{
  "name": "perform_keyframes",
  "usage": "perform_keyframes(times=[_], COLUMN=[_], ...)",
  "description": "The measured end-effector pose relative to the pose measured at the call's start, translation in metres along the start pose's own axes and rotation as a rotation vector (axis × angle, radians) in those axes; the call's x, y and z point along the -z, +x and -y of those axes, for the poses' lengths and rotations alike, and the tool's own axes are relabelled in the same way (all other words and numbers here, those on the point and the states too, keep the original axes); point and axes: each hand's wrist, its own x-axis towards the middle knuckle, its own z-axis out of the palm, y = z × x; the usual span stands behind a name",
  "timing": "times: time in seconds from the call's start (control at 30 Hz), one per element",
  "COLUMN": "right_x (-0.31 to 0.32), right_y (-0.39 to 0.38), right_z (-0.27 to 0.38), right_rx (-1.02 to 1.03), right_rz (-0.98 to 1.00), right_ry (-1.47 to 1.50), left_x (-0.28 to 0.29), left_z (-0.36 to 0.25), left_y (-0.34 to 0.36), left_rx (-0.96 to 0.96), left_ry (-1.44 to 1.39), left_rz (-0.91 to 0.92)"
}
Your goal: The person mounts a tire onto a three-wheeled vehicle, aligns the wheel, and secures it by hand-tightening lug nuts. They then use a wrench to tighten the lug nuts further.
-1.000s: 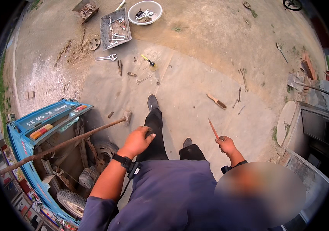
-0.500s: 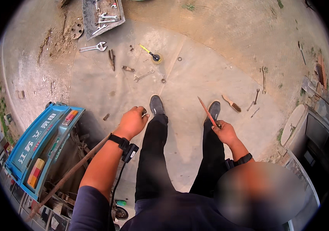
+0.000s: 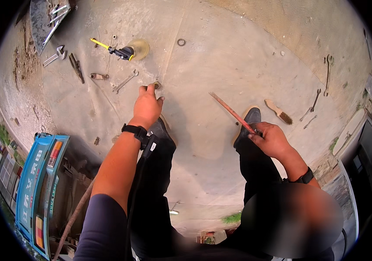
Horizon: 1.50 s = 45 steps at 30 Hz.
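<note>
My left hand (image 3: 149, 105) reaches forward over the concrete with curled fingers at a small ring-like metal piece (image 3: 156, 85); what they grip is unclear. My right hand (image 3: 267, 138) grips a long red, tapered rod (image 3: 230, 112) pointing up and left. Beyond my left fingers lie a combination wrench (image 3: 125, 81) and a yellow-and-black spray bottle (image 3: 139, 49). A wooden-handled brush (image 3: 278, 111) lies right of the rod, beside several wrenches (image 3: 327, 76).
A tray of wrenches (image 3: 48, 21) is at upper left, near an adjustable wrench (image 3: 55, 55) and pliers (image 3: 76, 67). A blue vehicle part with lamps (image 3: 33, 187) and a long rusty bar (image 3: 75, 215) stand at left. A dark structure (image 3: 360, 169) edges the right.
The view has tipped downward as I lean over. My left hand has moved forward to the ring-like piece; my right hand, still holding the rod, is farther forward. My feet show wider apart.
</note>
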Motion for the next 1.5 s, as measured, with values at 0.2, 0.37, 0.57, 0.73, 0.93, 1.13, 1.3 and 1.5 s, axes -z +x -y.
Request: perform_keyframes(times=[0.2, 0.37, 0.57, 0.73, 0.93, 1.13, 1.3, 1.5], right_x=[0.035, 0.028, 0.019, 0.028, 0.038, 0.039, 0.065, 0.083], right_y=[0.029, 0.038, 0.039, 0.043, 0.042, 0.034, 0.013, -0.06], right_z=[-0.039, -0.097, -0.135, -0.129, -0.107, -0.085, -0.003, 0.087], right_rx=[-0.077, -0.064, -0.152, -0.194, -0.196, -0.088, -0.08, -0.04], right_rz=[0.009, -0.169, -0.18, -0.114, -0.084, -0.115, -0.058, -0.303], right_ry=[0.081, 0.021, 0.045, 0.043, 0.267, 0.016, 0.056, 0.046], left_x=[-0.031, -0.038, -0.01, -0.012, -0.013, -0.001, 0.037, 0.125], left_z=[-0.001, -0.01, -0.098, -0.11, -0.1, -0.104, -0.111, -0.149], left_y=[0.058, 0.077, 0.134, 0.154, 0.152, 0.072, -0.03, -0.169], left_rx=[0.101, -0.027, -0.127, -0.105, -0.056, 0.042, 0.025, -0.038], left_ry=[0.209, 0.165, 0.058, 0.107, 0.007, -0.333, -0.358, -0.465], left_rz=[0.024, -0.041, -0.28, -0.281, -0.26, 0.097, 0.177, 0.182])
